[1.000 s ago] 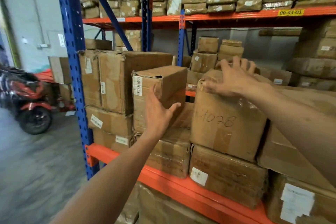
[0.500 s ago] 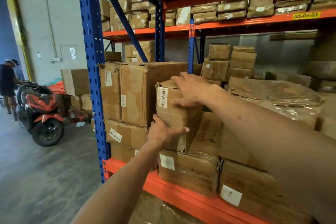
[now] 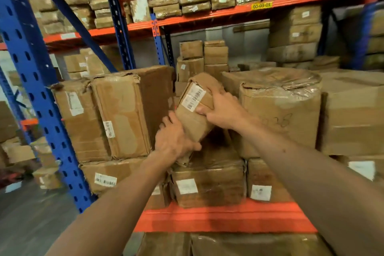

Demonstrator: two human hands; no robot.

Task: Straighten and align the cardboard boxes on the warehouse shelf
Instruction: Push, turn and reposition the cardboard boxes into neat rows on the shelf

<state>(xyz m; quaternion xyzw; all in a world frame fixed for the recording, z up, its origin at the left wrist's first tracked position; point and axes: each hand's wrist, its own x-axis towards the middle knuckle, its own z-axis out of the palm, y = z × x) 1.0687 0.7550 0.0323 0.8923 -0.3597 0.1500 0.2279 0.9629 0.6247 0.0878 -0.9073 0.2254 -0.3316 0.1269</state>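
A small cardboard box [image 3: 197,108] with a barcode label is tilted to the right, lifted off the boxes below. My left hand [image 3: 173,140] grips its lower left corner. My right hand [image 3: 223,110] clasps its upper right side. It hangs between a large worn box [image 3: 124,114] on the left and a plastic-wrapped box [image 3: 280,110] on the right. Under it sits a wrapped box [image 3: 207,181] on the orange shelf beam [image 3: 224,218].
A blue rack upright [image 3: 37,89] stands at the left. Stacked boxes [image 3: 202,56] fill the shelf's back, and flat packages line the upper level [image 3: 187,2]. A big box [image 3: 353,114] sits at the right. Grey floor lies at lower left.
The small box stood upright before; now it is raised and tipped to the right in both hands. My right hand slid from its top to its side. The camera moved closer and rightwards.
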